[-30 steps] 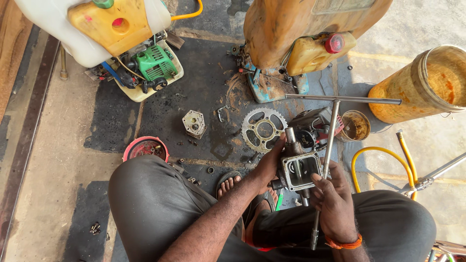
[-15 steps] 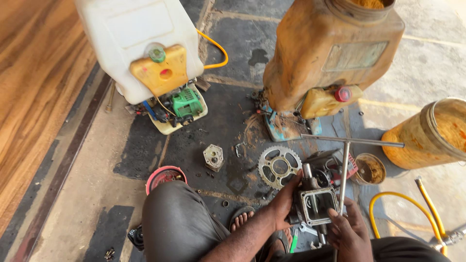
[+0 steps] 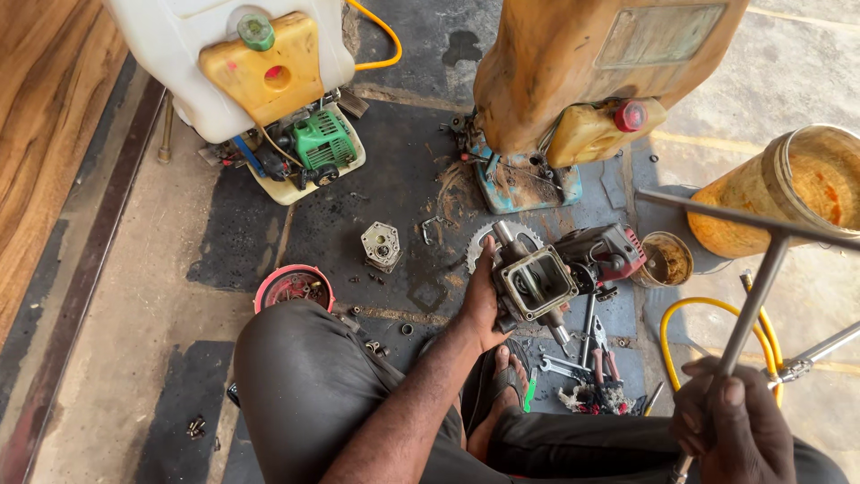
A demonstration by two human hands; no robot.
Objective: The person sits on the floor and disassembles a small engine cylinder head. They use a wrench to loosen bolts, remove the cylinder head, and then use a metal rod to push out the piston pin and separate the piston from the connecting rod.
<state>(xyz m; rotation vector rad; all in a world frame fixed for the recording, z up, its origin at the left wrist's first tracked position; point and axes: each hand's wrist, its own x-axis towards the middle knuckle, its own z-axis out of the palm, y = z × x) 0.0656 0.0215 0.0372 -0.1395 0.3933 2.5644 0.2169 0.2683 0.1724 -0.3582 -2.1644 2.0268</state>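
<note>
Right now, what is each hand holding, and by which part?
Left hand grips the metal engine block by its left side. Right hand holds the T-handle wrench by its lower shaft.

Bare forearms, no sleeves — dark grey trousers and a dark sandal.

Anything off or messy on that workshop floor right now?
Yes. Small loose metal parts lie scattered on the dark oil-stained mat, including a grey finned casting lying apart. The left hand grips an opened grey metal housing; the right hand holds a steel T-handle wrench away from it. Spanners lie strewn nearby.
</note>
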